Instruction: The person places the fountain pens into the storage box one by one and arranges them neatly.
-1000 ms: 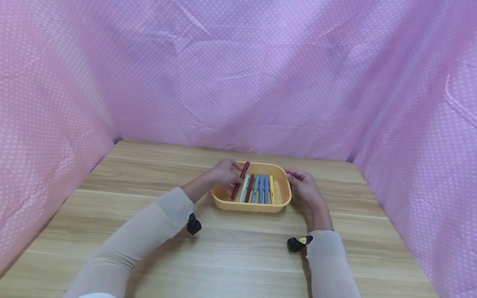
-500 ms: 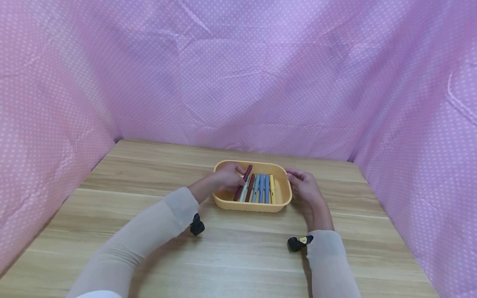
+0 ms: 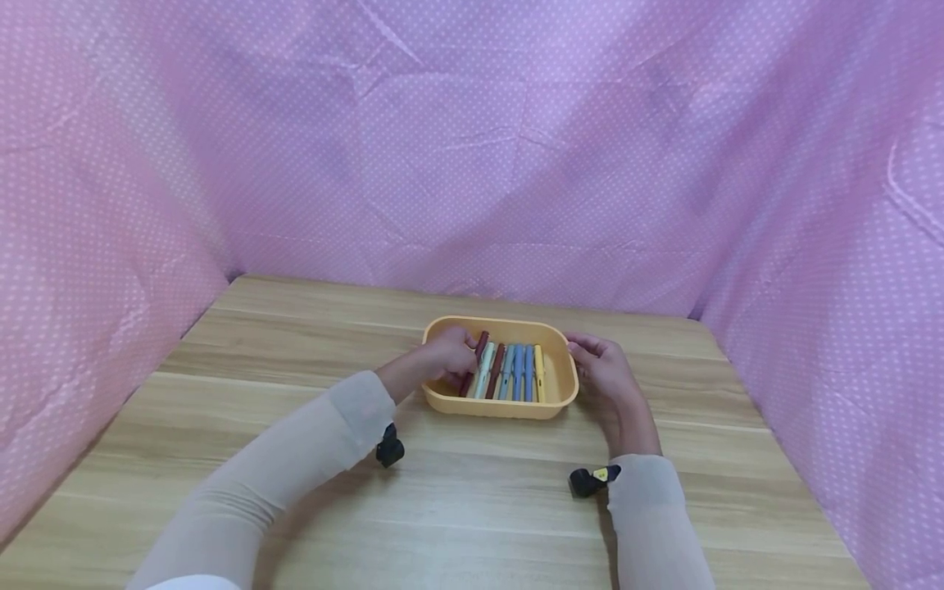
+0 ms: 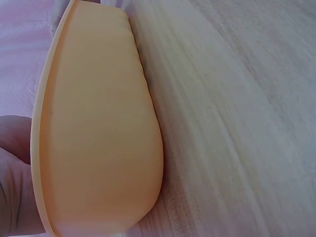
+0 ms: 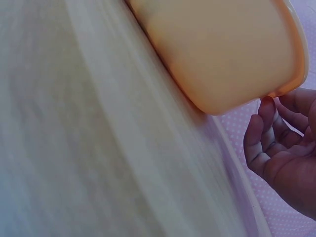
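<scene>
A yellow-orange plastic basket (image 3: 556, 373) stands on the table, its outer wall filling much of both wrist views. Inside, my left hand (image 3: 447, 354) holds a dark red pen (image 3: 482, 342) at the left of the row; the fingers partly cover it. Beside that pen lie a pale green pen (image 3: 485, 370), a brownish-red pen (image 3: 496, 370), a grey-blue pen (image 3: 507, 370), two blue pens (image 3: 519, 373) and a yellow pen (image 3: 540, 375), roughly side by side. At the basket's right end, my right hand (image 3: 601, 365) pinches the rim, with fingers curled beneath it in the right wrist view.
The wood-grain table (image 3: 472, 508) extends around the basket on all sides. Pink dotted cloth (image 3: 472, 164) hangs behind the table and along both sides. A small black camera (image 3: 390, 448) sits at the left cuff, another black camera (image 3: 586, 483) at the right.
My left hand has moved the dark red pen lower into the basket, first rightward over the pale green pen, then back left beside it. My right hand stays at the rim.
</scene>
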Demonstrator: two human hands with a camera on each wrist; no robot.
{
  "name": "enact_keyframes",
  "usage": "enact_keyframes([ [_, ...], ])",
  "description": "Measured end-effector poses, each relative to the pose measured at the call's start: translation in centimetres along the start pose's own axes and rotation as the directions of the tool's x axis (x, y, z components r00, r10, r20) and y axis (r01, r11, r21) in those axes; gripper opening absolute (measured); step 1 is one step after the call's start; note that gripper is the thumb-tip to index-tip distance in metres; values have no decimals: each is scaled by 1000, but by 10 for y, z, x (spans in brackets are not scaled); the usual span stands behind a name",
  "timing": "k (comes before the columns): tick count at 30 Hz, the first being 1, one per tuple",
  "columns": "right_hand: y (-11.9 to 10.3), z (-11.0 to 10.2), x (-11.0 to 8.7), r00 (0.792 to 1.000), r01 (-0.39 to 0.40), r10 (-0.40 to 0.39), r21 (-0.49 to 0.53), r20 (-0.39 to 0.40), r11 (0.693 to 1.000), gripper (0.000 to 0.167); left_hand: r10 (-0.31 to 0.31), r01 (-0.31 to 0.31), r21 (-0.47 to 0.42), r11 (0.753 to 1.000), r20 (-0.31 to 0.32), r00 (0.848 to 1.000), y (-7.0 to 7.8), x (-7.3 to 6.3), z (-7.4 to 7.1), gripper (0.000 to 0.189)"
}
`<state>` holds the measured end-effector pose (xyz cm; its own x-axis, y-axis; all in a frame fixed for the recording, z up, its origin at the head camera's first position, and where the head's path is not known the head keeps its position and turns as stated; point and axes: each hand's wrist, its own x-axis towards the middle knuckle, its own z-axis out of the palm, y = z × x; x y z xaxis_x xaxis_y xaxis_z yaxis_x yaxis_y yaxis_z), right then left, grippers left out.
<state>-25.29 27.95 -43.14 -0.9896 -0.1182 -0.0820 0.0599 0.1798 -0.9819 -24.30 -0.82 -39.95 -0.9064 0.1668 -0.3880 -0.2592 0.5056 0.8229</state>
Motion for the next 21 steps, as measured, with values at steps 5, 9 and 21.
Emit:
enact_keyframes([
  [5,1,-1,0,1000,-11,12,42,-5,999,39,2,-2,3,1000,1,1000,-1,2,2,33],
  [9,2,-2,0,1000,-1,1,16,2,1000,39,-7,7,-13,1000,7,1000,-2,2,4,37],
  [21,4,-6,2,1000,-5,5,9,18,1000,40,-33,37,89,995,-45,998,4,-1,9,29],
])
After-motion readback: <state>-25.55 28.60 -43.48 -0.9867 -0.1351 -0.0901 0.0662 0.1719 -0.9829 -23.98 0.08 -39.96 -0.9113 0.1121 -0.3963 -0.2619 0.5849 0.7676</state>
